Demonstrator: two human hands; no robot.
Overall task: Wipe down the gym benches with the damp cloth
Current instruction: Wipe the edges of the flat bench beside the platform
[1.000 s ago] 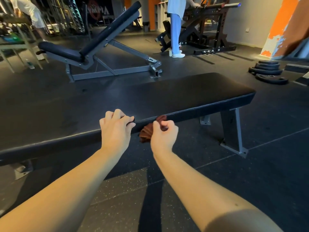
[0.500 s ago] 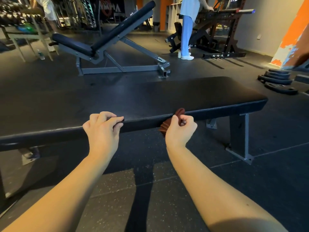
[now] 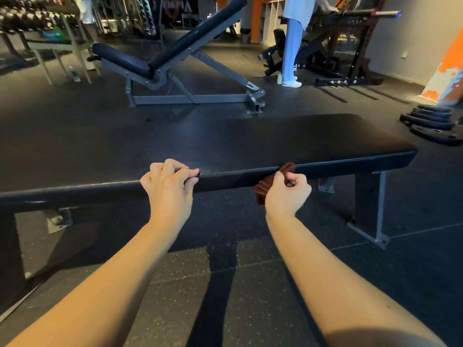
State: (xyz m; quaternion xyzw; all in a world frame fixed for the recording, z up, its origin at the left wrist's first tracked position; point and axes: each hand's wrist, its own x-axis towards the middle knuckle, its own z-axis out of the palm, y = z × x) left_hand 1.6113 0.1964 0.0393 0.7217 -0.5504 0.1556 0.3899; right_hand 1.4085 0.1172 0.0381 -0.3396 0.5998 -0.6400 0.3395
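Against the black bench [image 3: 275, 146], a bunched, pleated reddish-brown cloth [image 3: 261, 192]

1. The flat bench [image 3: 250, 144] pad is black, its frame grey
2. The cloth [image 3: 261, 194] is reddish brown
3. The floor [image 3: 180, 279] is dark with pale speckles
4. The pillar [image 3: 448, 71] is orange and white

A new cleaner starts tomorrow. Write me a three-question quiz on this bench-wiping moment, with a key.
1. True or false: the left hand holds the brown cloth.
2. Which part of the flat bench is the cloth against? A) middle of the top B) near side edge C) leg
3. Fill in: the weight plates lie on the floor on the person's ____ side.
Key: 1 false, the right hand grips it; 2 B; 3 right.
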